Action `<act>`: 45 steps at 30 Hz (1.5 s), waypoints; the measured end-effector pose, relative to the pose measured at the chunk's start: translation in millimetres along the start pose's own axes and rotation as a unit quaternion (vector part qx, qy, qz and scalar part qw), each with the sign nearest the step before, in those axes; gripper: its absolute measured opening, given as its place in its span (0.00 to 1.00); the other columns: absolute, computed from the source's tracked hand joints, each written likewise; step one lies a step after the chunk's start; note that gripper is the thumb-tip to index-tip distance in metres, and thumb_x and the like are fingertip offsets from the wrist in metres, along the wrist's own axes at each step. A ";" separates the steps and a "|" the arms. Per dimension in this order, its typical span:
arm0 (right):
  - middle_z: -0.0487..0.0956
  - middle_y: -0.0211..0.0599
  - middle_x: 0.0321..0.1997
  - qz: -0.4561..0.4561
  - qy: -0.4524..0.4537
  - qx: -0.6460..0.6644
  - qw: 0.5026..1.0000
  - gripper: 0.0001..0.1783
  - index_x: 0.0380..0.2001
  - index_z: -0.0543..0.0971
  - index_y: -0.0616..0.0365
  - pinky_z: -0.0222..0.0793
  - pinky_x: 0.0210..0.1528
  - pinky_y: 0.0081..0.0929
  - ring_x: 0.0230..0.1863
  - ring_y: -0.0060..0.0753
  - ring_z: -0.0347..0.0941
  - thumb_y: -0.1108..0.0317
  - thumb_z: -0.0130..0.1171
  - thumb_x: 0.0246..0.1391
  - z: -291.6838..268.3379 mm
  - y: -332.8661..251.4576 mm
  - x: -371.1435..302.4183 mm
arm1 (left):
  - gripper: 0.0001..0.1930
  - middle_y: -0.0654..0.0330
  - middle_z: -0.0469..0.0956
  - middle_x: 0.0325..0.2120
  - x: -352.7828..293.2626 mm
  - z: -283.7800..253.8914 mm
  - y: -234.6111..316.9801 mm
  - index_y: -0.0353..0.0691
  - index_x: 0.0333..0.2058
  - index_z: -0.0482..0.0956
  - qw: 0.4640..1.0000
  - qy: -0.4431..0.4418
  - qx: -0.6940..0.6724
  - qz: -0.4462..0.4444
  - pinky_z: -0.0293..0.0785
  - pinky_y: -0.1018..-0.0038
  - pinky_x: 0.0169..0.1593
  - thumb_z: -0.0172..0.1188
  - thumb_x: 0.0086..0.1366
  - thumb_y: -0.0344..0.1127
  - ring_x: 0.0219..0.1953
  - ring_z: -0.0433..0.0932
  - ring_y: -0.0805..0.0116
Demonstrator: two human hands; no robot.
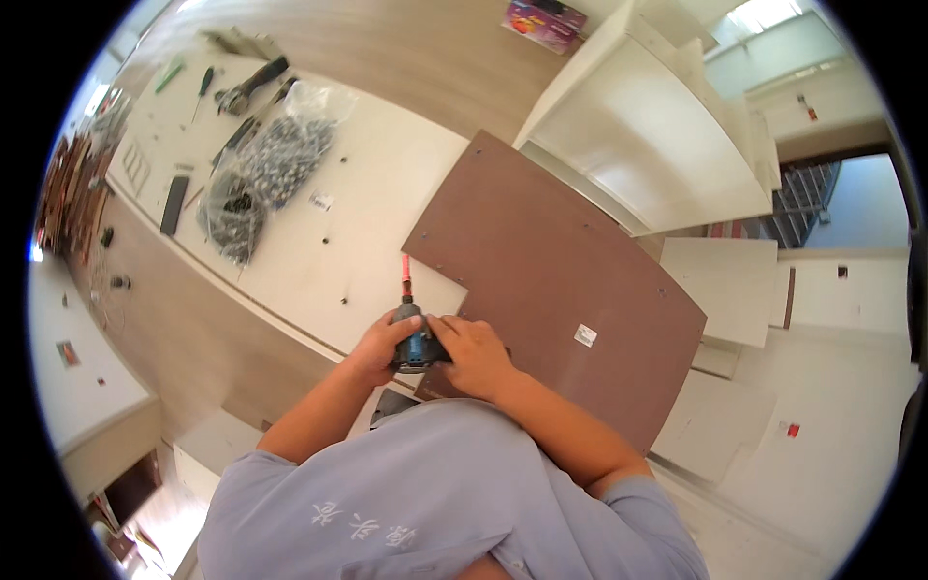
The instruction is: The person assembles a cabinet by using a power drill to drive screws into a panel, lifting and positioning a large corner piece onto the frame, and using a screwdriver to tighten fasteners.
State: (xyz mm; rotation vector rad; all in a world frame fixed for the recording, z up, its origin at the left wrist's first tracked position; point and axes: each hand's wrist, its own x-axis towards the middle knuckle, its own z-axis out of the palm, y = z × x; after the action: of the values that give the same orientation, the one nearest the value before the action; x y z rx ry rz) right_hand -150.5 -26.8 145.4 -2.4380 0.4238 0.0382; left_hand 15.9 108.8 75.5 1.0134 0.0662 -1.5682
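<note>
A blue and black power drill is between my hands, with a long red bit pointing away from me toward the brown panel's left corner. My left hand is closed on the drill's left side, its thumb over the top of the body. From the right, my right hand wraps the drill's rear and handle; part of the grip is hidden beneath it. The brown panel lies flat under and beside my right hand, with small fittings along its edges and a white label. A white board extends under its left part.
On the white board lie plastic bags of metal fittings, an angle grinder, a screwdriver and a dark strip. A white cabinet carcass stands behind the brown panel. A colourful box sits on the floor beyond.
</note>
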 end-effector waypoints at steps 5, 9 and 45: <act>0.77 0.45 0.61 0.044 -0.014 0.048 0.998 0.30 0.62 0.75 0.58 0.69 0.65 0.46 0.63 0.52 0.73 0.65 0.64 0.56 6.7 24.3 -23.5 | 0.23 0.54 0.81 0.40 6.8 -34.1 36.0 0.34 0.56 0.71 0.992 0.081 0.092 0.037 0.86 0.64 0.42 0.66 0.65 0.32 0.39 0.85 0.63; 0.79 0.45 0.61 0.173 0.031 0.082 0.981 0.25 0.60 0.78 0.57 0.69 0.66 0.44 0.64 0.50 0.73 0.61 0.62 0.60 8.4 59.6 -101.8 | 0.25 0.53 0.81 0.39 20.4 -63.0 72.0 0.33 0.57 0.70 0.979 0.110 0.170 0.015 0.87 0.62 0.39 0.65 0.64 0.32 0.37 0.85 0.62; 0.86 0.47 0.47 0.578 0.312 0.209 0.725 0.17 0.49 0.85 0.54 0.81 0.48 0.37 0.43 0.47 0.85 0.63 0.61 0.58 246.5 47.4 -633.4 | 0.38 0.42 0.58 0.73 56.3 192.3 -269.6 0.37 0.70 0.65 0.446 -0.172 0.843 0.247 0.57 0.52 0.75 0.65 0.67 0.49 0.75 0.55 0.41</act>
State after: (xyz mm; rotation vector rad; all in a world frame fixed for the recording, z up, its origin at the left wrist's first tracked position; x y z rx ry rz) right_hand -745.8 274.5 7.5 -1.3249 1.9481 -0.3203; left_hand -308.9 36.4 29.9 1.7662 -2.3070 -0.7615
